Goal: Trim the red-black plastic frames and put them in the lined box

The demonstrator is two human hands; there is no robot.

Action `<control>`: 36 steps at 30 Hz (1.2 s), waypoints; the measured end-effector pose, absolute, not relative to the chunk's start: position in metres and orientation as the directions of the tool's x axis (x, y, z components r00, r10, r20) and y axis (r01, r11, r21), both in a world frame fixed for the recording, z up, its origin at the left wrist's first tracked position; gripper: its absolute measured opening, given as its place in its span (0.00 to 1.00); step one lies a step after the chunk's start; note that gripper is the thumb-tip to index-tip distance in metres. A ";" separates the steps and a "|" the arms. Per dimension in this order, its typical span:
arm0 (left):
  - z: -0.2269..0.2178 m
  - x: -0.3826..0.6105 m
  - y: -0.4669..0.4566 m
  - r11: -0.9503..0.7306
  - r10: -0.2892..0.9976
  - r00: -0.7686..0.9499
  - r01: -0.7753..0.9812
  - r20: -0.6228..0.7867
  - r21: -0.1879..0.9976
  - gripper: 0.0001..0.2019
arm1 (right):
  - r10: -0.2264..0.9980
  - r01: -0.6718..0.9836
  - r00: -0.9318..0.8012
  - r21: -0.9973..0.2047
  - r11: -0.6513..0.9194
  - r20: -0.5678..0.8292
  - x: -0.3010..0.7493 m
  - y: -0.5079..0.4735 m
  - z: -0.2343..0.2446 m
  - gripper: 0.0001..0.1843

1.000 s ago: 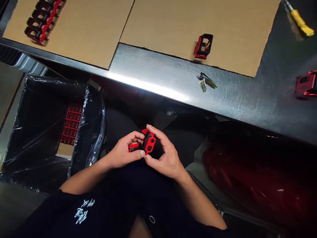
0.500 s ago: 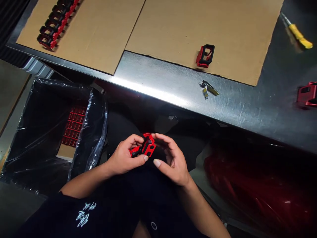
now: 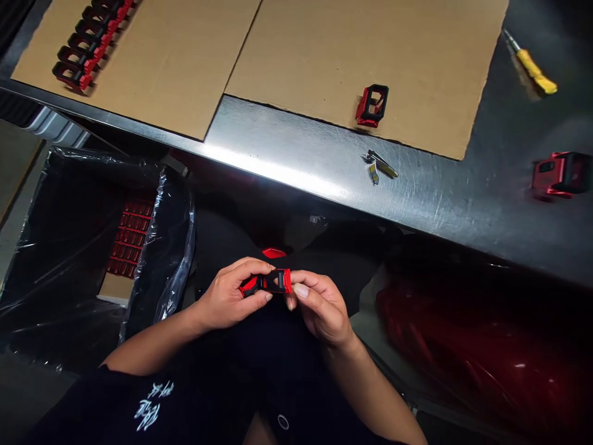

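1. Steel bench (image 3: 296, 164) at 12 o'clock, under cardboard sheets (image 3: 352, 62), probably a soft rest for a row of red-and-black plastic parts (image 3: 88, 43) toward 11 o'clock.
2. At centre, one red-and-black plastic part (image 3: 271, 282), clamped at each end between left hand (image 3: 229, 293) and right hand (image 3: 322, 309), low and close, apparently for inspection.
3. Plastic-lined bin (image 3: 69, 259) at 9 o'clock, packed with red parts (image 3: 127, 238), within easy reach.

Two cardboard sheets (image 3: 352, 55) lie side by side on the table (image 3: 287, 130), with a row of plastic brackets (image 3: 78, 55) at the far left corner and one bracket (image 3: 372, 105) at the near edge. A screwdriver (image 3: 530, 71) lies right of the sheets, and a plastic-lined bin (image 3: 69, 296) stands below the table's near edge, towards the left.
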State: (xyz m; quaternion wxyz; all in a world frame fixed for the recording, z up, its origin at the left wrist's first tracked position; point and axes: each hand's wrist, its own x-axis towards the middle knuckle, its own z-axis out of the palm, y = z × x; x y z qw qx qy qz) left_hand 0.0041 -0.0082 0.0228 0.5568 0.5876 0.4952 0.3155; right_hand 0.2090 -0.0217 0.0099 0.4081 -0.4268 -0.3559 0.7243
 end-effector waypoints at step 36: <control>0.018 0.003 -0.002 -0.203 0.915 0.400 0.345 0.052 0.916 0.44 | 0.918 0.113 -0.233 -0.928 0.354 0.322 0.200 -0.020 0.003 0.08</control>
